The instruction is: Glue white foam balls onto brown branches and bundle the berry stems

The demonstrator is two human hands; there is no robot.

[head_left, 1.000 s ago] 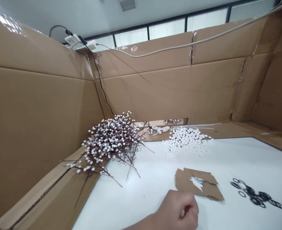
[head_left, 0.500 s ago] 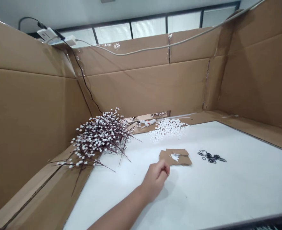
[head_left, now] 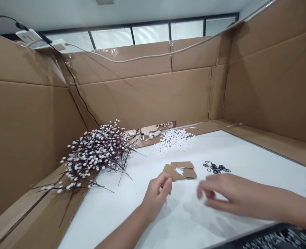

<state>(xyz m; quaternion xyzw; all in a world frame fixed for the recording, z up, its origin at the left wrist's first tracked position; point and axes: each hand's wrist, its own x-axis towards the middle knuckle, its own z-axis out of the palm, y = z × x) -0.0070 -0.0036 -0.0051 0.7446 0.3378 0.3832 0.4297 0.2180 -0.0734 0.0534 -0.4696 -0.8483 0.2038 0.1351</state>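
Observation:
My left hand (head_left: 156, 193) is closed, its thumb and fingertips pressed together just in front of a torn cardboard piece (head_left: 189, 174). Whatever those fingers may hold is too small or hidden to make out. A white blob (head_left: 179, 170), perhaps glue, lies on the cardboard. On the right, my right hand (head_left: 224, 192) hovers over the white board, slightly blurred, with its fingers bent and a gap between thumb and fingers; nothing shows in it. Just beyond it lies a cluster of small black rings (head_left: 216, 168) with a white bead among them.
Dark stems with white berries (head_left: 98, 148) are heaped at the left. Loose white beads (head_left: 175, 139) lie at the back, beside a glue gun (head_left: 152, 135). Cardboard walls (head_left: 142, 97) surround the white board (head_left: 246, 159). A dark tray (head_left: 267, 238) of small pieces sits at front right.
My right hand has come into view from the right, over the board. My left hand stays closed near the cardboard piece. The view has shifted to the right, and the dark tray shows more.

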